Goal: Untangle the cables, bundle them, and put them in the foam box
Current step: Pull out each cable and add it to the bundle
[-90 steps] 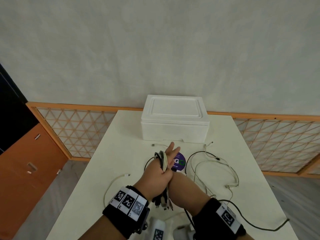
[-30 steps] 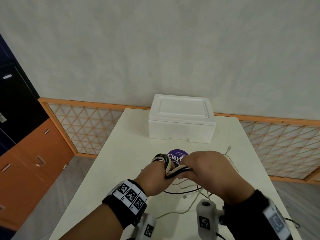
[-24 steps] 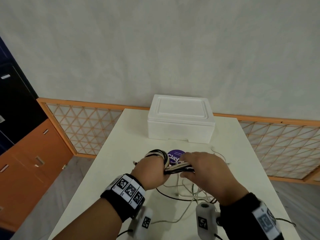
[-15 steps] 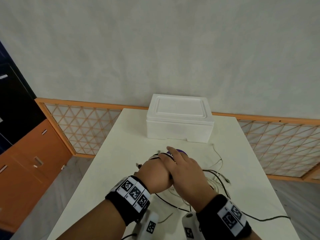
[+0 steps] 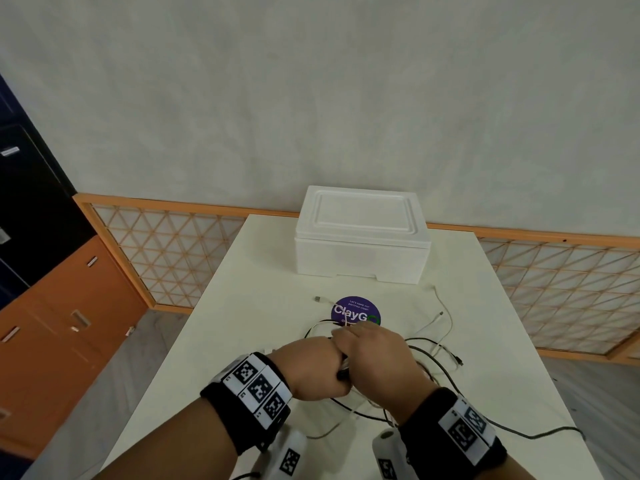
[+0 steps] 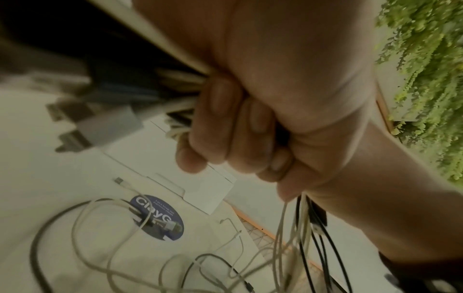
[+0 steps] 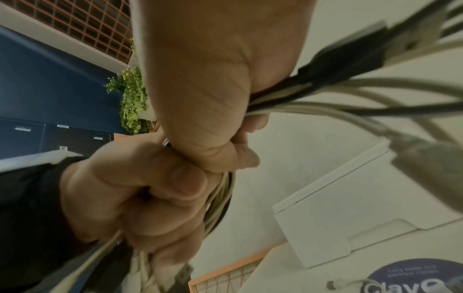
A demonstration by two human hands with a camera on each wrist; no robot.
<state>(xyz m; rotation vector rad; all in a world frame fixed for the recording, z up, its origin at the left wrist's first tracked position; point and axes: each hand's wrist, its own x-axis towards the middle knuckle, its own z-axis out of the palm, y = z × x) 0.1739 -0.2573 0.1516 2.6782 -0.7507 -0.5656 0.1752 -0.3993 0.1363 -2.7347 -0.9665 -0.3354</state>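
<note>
Just short of the shut foam box [image 5: 362, 237], above the counter [image 5: 242, 306], your right hand [image 5: 375, 358] has swung back beside your left hand [image 5: 311, 370], both sets of fingers [image 7: 175, 184] curled round the half-wound cable bundle [image 7: 288, 99], so winding continues.

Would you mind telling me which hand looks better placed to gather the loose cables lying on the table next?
Probably the right hand: most loose cables trail on its side of the table, while the left hand grips the coiled bundle.
</note>
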